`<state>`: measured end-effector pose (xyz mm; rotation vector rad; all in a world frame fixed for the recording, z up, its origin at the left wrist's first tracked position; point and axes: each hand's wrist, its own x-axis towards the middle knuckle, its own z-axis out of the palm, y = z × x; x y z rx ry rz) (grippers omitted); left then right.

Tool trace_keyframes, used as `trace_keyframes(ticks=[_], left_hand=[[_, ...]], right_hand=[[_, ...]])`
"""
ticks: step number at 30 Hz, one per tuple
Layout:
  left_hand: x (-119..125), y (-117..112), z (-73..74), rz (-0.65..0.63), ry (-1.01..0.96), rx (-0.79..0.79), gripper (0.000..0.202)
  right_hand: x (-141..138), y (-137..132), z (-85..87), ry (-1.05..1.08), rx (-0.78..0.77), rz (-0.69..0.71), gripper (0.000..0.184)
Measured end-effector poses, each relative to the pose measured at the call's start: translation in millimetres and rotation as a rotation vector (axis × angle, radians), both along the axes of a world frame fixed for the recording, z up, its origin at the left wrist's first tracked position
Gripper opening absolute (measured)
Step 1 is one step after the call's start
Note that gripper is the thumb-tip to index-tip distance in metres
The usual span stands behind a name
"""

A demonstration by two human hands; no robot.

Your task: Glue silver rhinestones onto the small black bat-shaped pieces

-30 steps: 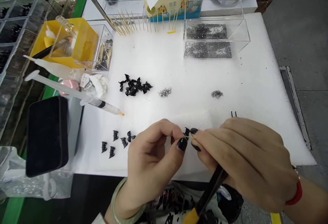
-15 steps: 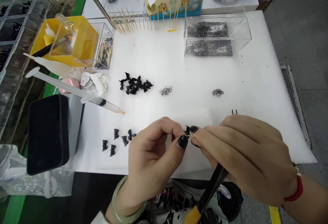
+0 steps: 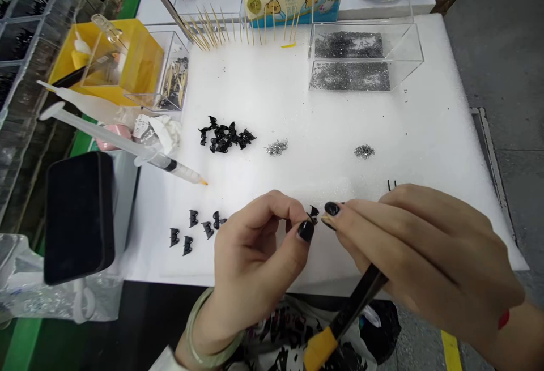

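My left hand (image 3: 263,252) is closed, thumb and index finger pinching a small black bat-shaped claw clip (image 3: 313,212). Most of that clip is hidden behind the fingertips. Just to its right, my right hand (image 3: 416,246) pinches a thin wooden toothpick (image 3: 326,219), of which only a short end shows. A dark tool with a yellow-wrapped end (image 3: 321,348) is tucked under the right palm and points down toward my lap. Several similar black clips (image 3: 187,245) lie spaced out left of my left hand. Farther back is a heap of black clips (image 3: 223,137).
Two small piles of silvery bits (image 3: 277,147) (image 3: 364,151) lie on the white foam sheet (image 3: 433,105). A syringe (image 3: 127,144) and a phone (image 3: 79,218) are at left. Upright toothpicks (image 3: 223,24) and a clear acrylic box (image 3: 365,85) stand at the back.
My right hand has drawn a little to the right, taking the toothpick away from the clip. The left hand keeps its pinch, and the view has shifted slightly.
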<state>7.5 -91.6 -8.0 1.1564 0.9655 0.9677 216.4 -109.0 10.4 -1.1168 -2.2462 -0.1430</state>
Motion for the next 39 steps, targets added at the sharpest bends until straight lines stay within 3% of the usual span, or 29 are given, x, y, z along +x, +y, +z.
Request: trace_keyframes(ticks=[9, 12, 17, 19, 22, 26, 31, 35, 39], left_hand=[[3.2, 2.1, -2.7, 0.009, 0.046, 0.060, 0.014], [4.6, -0.6, 3.0, 0.010, 0.134, 0.184, 0.020], [0.7, -1.3, 15.9, 0.016, 0.716, 0.669, 0.021], [-3.3, 0.3, 17.1, -0.042, 0.901, 0.760, 0.016], [-9.8, 0.2, 17.1, -0.098, 0.927, 0.739, 0.016], [-15.9, -4.1, 17.4, -0.058, 0.892, 0.721, 0.022], [-21.0, -4.8, 14.4, -0.020, 0.974, 0.757, 0.020], [-24.0, -2.6, 12.1, -0.047, 1.015, 0.745, 0.017], [-24.1, -2.0, 9.5, -0.026, 1.003, 0.717, 0.019]], right_hand=[[1.7, -0.1, -3.6, -0.029, 0.007, -0.007, 0.021], [1.5, 4.2, -7.1, -0.032, 0.035, -0.052, 0.017], [9.3, 12.6, -8.2, -0.019, 0.066, -0.068, 0.017], [13.1, 13.6, -6.2, -0.019, 0.069, -0.064, 0.017], [16.0, 13.3, -3.4, -0.030, 0.070, -0.096, 0.018], [15.3, 14.5, -5.4, -0.048, 0.087, -0.123, 0.018], [11.4, 18.8, -12.7, -0.011, 0.124, -0.045, 0.020], [1.6, 18.0, -17.0, -0.003, 0.038, 0.053, 0.011], [-11.6, 14.0, -22.1, -0.004, 0.014, 0.005, 0.012]])
